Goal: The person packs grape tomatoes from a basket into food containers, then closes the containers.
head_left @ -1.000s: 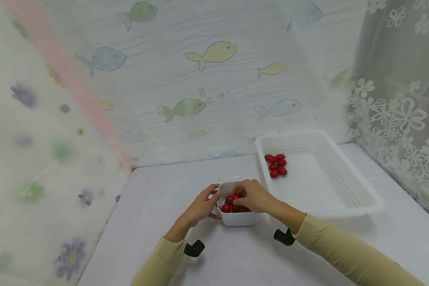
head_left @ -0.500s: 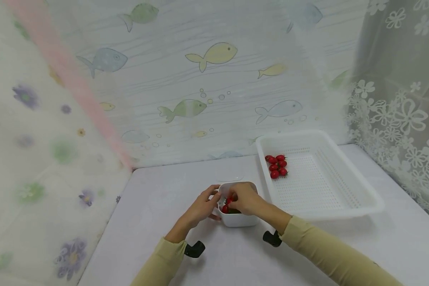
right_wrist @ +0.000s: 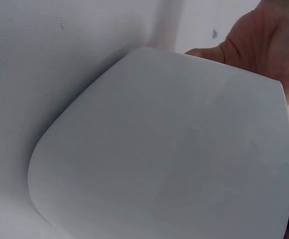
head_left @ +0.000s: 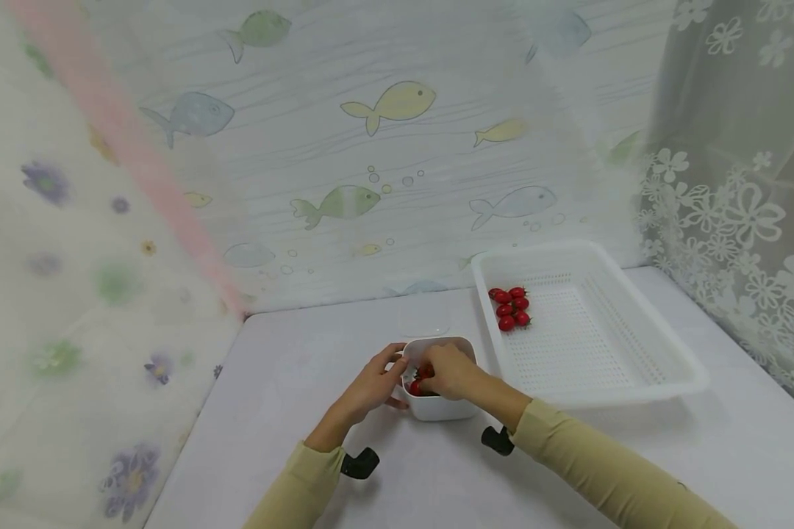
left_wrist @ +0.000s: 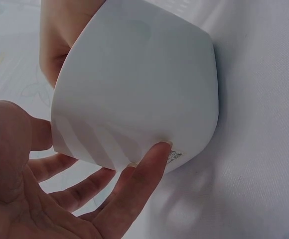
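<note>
Both hands at the small white bowl

Right now the left hand (head_left: 370, 386) steadies the small, white, rounded-square plastic bowl (head_left: 439, 406) from its left side, fingers (left_wrist: 144, 169) straight and pressed flat on the wall, thumb at the rim. The right hand (head_left: 451, 371) dips into the bowl from above, fingers curled down among the red cherry tomatoes (head_left: 415, 387); whether it grips one cannot be told. Both sleeves are pale yellow.

The bowl stands on the white cloth-covered table (head_left: 291, 382), just left of a white perforated plastic tray (head_left: 635, 382) holding a cluster of red tomatoes (head_left: 511, 307) in its far left corner. Fish-print sheeting (head_left: 384, 103) backs the table; a floral lace curtain (head_left: 734, 206) hangs right.

A small label (left_wrist: 174, 156) on the bowl is unreadable.
</note>
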Available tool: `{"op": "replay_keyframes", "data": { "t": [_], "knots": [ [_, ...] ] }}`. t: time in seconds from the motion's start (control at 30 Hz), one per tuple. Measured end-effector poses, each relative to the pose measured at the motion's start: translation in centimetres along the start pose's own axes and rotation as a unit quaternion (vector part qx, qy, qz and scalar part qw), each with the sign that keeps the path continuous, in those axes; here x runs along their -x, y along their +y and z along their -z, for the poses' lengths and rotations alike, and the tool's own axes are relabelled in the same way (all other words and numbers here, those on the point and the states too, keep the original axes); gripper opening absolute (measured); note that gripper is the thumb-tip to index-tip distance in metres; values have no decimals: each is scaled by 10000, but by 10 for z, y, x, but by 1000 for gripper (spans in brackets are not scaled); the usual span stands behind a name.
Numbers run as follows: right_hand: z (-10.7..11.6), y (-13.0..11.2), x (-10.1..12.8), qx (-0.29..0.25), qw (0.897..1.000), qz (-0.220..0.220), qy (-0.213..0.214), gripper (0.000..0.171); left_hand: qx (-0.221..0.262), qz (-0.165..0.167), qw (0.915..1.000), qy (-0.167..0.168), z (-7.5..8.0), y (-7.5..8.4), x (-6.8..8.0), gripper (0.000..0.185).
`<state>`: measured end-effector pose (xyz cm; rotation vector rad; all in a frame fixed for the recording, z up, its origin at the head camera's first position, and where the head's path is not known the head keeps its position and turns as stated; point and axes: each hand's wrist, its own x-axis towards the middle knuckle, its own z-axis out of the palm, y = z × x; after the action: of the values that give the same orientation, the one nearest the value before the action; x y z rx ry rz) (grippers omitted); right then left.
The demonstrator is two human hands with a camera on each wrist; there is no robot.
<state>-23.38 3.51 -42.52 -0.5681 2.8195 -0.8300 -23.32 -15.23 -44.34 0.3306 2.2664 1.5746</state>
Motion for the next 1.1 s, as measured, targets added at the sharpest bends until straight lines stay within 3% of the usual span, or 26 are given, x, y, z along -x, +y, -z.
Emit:
{"op": "replay_keyframes", "data": {
  "t": [0.33, 0.63, 1.1],
  "knots": [
    [21, -4, 18, -256, 9980, 578, 60, 22, 35, -49, 10000, -27, 0, -2, 1, 44],
    [61, 2, 35, -762, 9955, 510, -235, 33, -20, -9, 10000, 3, 1, 0, -1, 44],
    [103, 19, 53, -488, 9962, 676, -265, 36, 1, -26, 10000, -3, 1, 1, -1, 45]
  ]
}}
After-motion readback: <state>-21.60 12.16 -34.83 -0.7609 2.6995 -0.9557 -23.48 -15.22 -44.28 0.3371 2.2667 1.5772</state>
